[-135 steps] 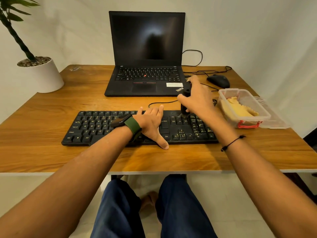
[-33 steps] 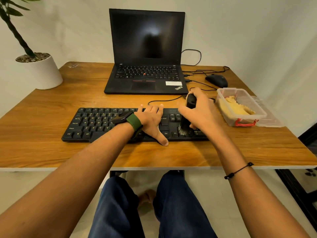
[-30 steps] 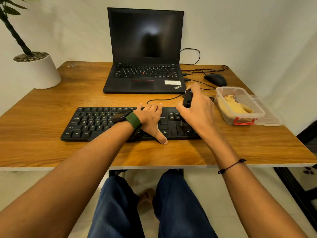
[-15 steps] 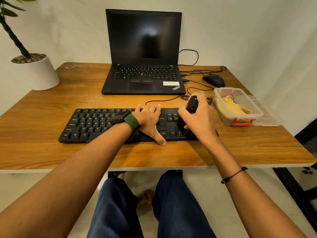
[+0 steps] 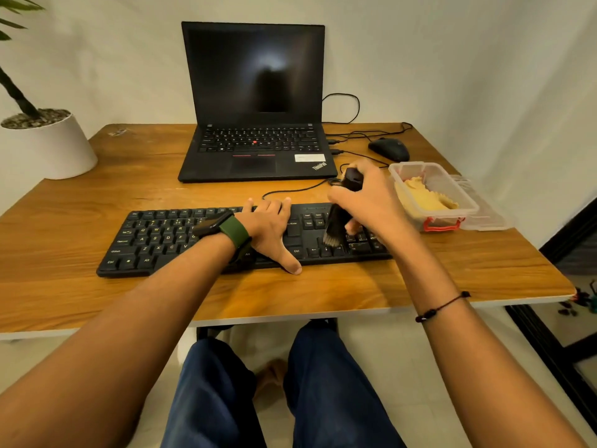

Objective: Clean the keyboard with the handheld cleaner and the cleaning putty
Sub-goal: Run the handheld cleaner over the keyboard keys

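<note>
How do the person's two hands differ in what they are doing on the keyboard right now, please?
The left hand lies flat with straight fingers on the middle of the keyboard; the right hand is curled round the handheld cleaner. The left hand holds nothing; the right hand puts the cleaner's bristles on the arrow keys. The left wrist wears a green-strapped watch, the right forearm a thin black cord. Both are over the keyboard.

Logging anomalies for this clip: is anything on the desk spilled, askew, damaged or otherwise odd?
Nothing stands out. The keyboard lies square on the desk, the left hand rests flat on it, and the right hand holds the brush over the arrow keys. The putty sits inside its open box.
</note>
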